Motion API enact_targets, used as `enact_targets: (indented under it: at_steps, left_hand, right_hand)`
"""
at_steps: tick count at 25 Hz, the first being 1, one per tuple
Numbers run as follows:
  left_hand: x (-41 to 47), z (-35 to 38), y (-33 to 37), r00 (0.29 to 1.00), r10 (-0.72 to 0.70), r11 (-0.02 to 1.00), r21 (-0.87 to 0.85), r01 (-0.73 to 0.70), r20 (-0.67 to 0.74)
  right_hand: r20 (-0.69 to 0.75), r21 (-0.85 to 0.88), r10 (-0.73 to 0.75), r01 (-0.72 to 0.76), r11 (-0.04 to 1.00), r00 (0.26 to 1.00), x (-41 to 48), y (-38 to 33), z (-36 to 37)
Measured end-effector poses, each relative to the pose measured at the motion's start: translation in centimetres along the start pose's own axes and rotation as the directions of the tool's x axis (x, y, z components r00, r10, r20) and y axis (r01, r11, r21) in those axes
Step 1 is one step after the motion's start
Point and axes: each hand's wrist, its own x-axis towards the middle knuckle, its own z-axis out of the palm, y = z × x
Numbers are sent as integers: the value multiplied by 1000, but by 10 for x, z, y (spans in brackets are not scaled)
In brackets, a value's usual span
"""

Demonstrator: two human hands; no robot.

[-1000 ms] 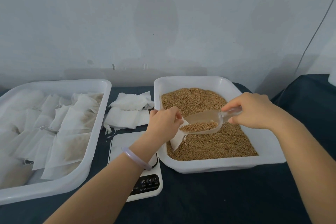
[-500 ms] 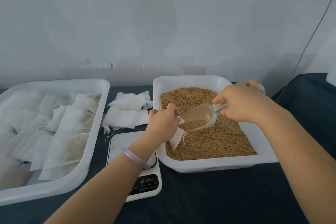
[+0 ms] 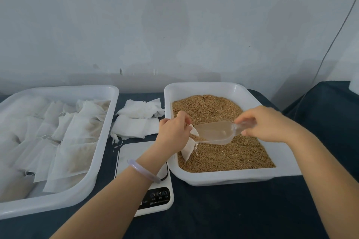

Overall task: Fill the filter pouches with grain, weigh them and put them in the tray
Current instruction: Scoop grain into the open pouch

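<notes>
My left hand (image 3: 173,131) pinches a white filter pouch (image 3: 189,148) open over the left side of the grain tray (image 3: 231,177). My right hand (image 3: 266,124) grips the handle of a clear plastic scoop (image 3: 215,132), tilted with its mouth at the pouch opening. Only a little grain lies at the scoop's lip. Brown grain (image 3: 229,155) fills the tray. A white scale (image 3: 149,196) sits under my left wrist. The big white tray (image 3: 93,186) at the left holds several filled pouches (image 3: 75,141).
A small pile of empty pouches (image 3: 138,120) lies on the dark cloth between the two trays, behind the scale. A grey wall stands close behind. A thin cable (image 3: 330,44) runs down the wall at the right.
The scoop has tipped further toward the pouch and most of its grain has slid out into it. My left hand has held the pouch in the same spot.
</notes>
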Motion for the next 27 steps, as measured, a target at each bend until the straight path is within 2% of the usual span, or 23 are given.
enact_targets:
  at_steps: [3, 6, 8, 10, 14, 15, 16, 17, 18, 19, 20, 22, 24, 27]
  left_hand:
    - [0, -3, -1, 999, -35, 991, -132, 35, -3]
    - [-1, -6, -3, 998, -57, 983, -172, 58, 10]
    - [-1, -10, -6, 998, -64, 977, -205, 66, 16]
    - [2, -17, -6, 997, -71, 953, -291, 80, 39]
    - [6, -45, -8, 996, 16, 838, -545, 33, 85]
    - [6, -54, -10, 994, 61, 798, -603, 7, 92]
    - [6, -64, -12, 988, 113, 765, -644, -18, 106]
    - [6, -75, -13, 977, 167, 739, -673, -36, 132]
    - [6, -84, -14, 963, 214, 720, -693, -43, 163]
    - [6, -92, -14, 949, 249, 703, -710, -40, 193]
    - [5, -100, -14, 935, 277, 694, -719, -35, 221]
    - [1, -112, -13, 914, 304, 708, -706, -28, 269]
    - [-5, -122, -18, 926, 266, 766, -642, -33, 269]
    - [-18, -130, -39, 990, 57, 844, -537, 20, 126]
  right_hand:
    - [107, 265, 9, -37, 964, 994, 0, 19, 21]
    - [94, 345, 36, -66, 936, 995, 6, 34, 31]
    - [66, 315, 79, -96, 944, 995, 13, 37, 33]
    - [61, 192, 120, -129, 973, 991, 22, 34, 39]
    - [110, -60, 138, -132, 989, 984, 28, 9, 53]
    - [93, -52, 100, -95, 994, 991, 28, 1, 53]
    - [50, 54, 29, -32, 998, 998, 27, -9, 50]
    - [-3, 248, -54, 53, 967, 999, 26, -22, 45]
    - [-49, 461, -148, 154, 874, 988, 24, -37, 39]
    - [-74, 627, -257, 245, 739, 963, 24, -54, 35]
    - [-65, 732, -358, 288, 617, 932, 23, -70, 34]
    - [-6, 825, -493, 283, 489, 870, 26, -98, 38]
    - [43, 815, -525, 274, 510, 850, 28, -124, 48]
    - [-12, 645, -477, 371, 668, 879, 35, -148, 69]
